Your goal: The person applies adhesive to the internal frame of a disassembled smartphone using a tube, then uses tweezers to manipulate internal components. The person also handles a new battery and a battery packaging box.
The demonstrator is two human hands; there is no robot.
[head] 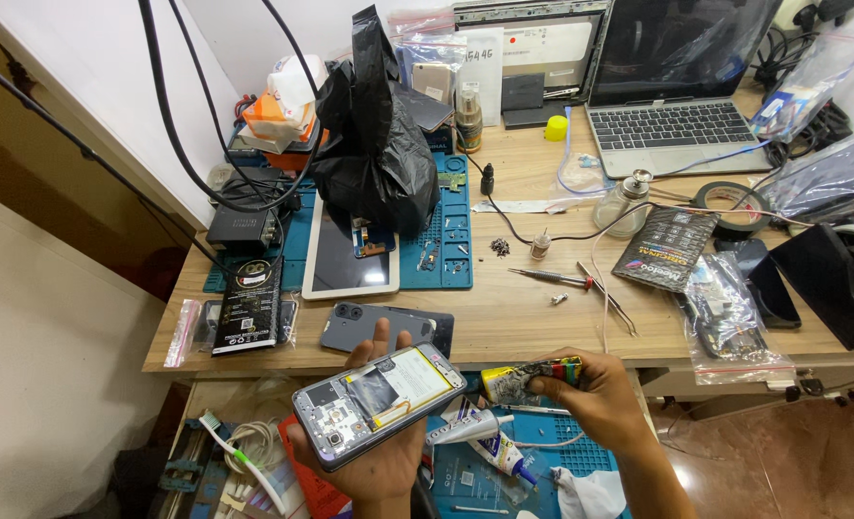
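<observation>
Bench of pale wood fills most of the view, crowded with repair gear. Far right on it stands an open laptop; far left of centre a crumpled black plastic bag rests on a blue work mat, with a white tablet lying face up just beside it. Near the bench's front edge lies a grey phone back cover. Right of centre lie a screwdriver and tweezers.

Below the near edge, the left hand holds an opened smartphone, its back off and its battery and boards showing; the fingers wrap around it from beneath, thumb and fingertips on its edges. Just to the right, the right hand pinches a crumpled glue tube, fingers closed on its tail end, nozzle end pointing left toward the phone, near it but apart. More tubes lie on a lower blue mat underneath.
</observation>
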